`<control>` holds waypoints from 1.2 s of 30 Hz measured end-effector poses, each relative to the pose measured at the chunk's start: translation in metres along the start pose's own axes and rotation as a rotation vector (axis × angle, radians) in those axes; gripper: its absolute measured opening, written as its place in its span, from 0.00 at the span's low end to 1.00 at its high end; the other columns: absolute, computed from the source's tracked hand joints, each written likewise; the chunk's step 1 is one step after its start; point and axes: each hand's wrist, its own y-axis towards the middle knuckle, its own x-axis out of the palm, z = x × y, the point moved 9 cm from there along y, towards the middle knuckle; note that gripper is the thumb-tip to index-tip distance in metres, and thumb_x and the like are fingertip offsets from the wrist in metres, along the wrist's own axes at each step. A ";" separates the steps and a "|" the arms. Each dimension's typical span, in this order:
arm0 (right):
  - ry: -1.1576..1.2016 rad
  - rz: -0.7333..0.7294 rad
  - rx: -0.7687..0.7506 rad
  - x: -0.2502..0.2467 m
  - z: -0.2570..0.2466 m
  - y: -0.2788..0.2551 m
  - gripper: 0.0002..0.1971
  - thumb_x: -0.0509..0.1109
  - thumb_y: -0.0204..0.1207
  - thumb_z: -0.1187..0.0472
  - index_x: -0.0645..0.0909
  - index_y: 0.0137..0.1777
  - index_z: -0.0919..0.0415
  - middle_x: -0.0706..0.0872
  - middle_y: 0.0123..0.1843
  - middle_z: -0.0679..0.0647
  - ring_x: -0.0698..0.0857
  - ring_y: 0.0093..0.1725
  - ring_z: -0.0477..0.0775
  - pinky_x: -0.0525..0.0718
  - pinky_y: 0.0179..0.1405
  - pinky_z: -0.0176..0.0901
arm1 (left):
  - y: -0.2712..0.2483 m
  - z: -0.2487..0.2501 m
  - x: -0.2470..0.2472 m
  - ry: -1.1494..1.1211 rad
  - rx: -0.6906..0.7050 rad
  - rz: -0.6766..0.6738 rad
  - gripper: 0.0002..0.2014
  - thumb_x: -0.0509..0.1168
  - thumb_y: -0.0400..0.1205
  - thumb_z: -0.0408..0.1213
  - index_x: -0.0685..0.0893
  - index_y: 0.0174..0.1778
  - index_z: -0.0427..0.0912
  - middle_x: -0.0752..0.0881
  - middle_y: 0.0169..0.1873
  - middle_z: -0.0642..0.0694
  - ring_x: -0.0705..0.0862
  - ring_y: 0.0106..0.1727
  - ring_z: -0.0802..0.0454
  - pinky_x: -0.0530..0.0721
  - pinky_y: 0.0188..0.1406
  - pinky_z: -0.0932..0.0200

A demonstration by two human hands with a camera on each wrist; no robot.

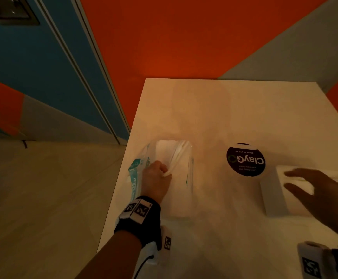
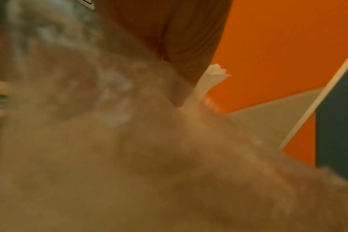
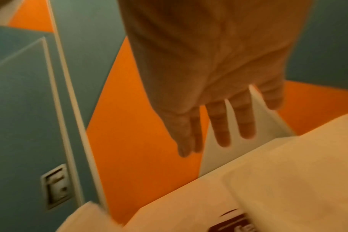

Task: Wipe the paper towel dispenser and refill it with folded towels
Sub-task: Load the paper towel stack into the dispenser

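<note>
The left hand [image 1: 155,179] is fisted, forearm entering from 7 o'clock, a black strap round its wrist. The right hand [image 1: 317,193] comes in from 4 o'clock, palm down, fingers [image 3: 221,125] straight and spread.

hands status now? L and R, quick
Left hand: pinching the plastic wrap of the towel pack.
Right hand: open, fingers spread over the white dispenser, holding nothing.
</note>
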 end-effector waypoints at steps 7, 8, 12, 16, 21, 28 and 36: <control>0.387 -0.184 -0.280 0.059 -0.118 0.019 0.31 0.73 0.71 0.57 0.66 0.73 0.54 0.70 0.68 0.43 0.67 0.68 0.42 0.66 0.68 0.38 | 0.001 0.000 -0.030 -0.590 -0.125 -0.024 0.18 0.70 0.73 0.27 0.73 0.55 0.40 0.82 0.52 0.39 0.82 0.46 0.45 0.82 0.42 0.52; 0.492 -0.238 -0.247 0.070 -0.129 0.024 0.34 0.73 0.70 0.57 0.62 0.75 0.53 0.69 0.69 0.44 0.67 0.70 0.43 0.66 0.69 0.40 | 0.001 0.004 -0.033 -0.641 -0.114 -0.050 0.20 0.71 0.72 0.28 0.74 0.58 0.40 0.83 0.54 0.40 0.83 0.48 0.45 0.84 0.43 0.50; 0.961 -0.401 -0.044 0.108 -0.168 0.033 0.37 0.76 0.68 0.62 0.62 0.75 0.56 0.76 0.68 0.52 0.75 0.67 0.52 0.78 0.64 0.47 | -0.006 0.020 -0.041 -0.825 -0.074 -0.161 0.28 0.71 0.64 0.34 0.77 0.62 0.41 0.84 0.59 0.37 0.84 0.56 0.37 0.85 0.53 0.40; 1.218 -0.335 -0.005 0.118 -0.197 0.031 0.26 0.74 0.69 0.69 0.71 0.67 0.62 0.82 0.64 0.60 0.81 0.62 0.60 0.81 0.63 0.59 | -0.013 0.029 -0.046 -0.833 -0.016 -0.163 0.19 0.69 0.71 0.27 0.81 0.57 0.48 0.90 0.47 0.50 0.87 0.49 0.52 0.87 0.42 0.57; 1.243 -0.369 -0.055 0.119 -0.206 0.028 0.18 0.72 0.70 0.69 0.77 0.58 0.53 0.86 0.56 0.53 0.85 0.55 0.53 0.86 0.54 0.46 | -0.019 0.025 -0.054 -0.876 -0.049 -0.172 0.23 0.70 0.68 0.25 0.81 0.60 0.41 0.88 0.49 0.44 0.86 0.49 0.47 0.87 0.44 0.57; 1.605 -0.650 0.053 0.142 -0.185 -0.004 0.40 0.88 0.41 0.55 0.81 0.59 0.54 0.91 0.55 0.52 0.89 0.53 0.53 0.90 0.42 0.47 | -0.020 0.036 -0.044 -1.287 -0.147 -0.252 0.17 0.68 0.70 0.29 0.85 0.54 0.44 0.89 0.52 0.39 0.86 0.54 0.38 0.84 0.55 0.36; 1.494 -0.415 0.167 0.111 -0.130 0.007 0.20 0.66 0.70 0.76 0.80 0.50 0.47 0.90 0.45 0.46 0.90 0.41 0.46 0.91 0.35 0.45 | -0.005 0.060 -0.048 -1.209 -0.103 -0.318 0.25 0.65 0.71 0.45 0.76 0.66 0.44 0.83 0.62 0.43 0.83 0.62 0.45 0.87 0.54 0.51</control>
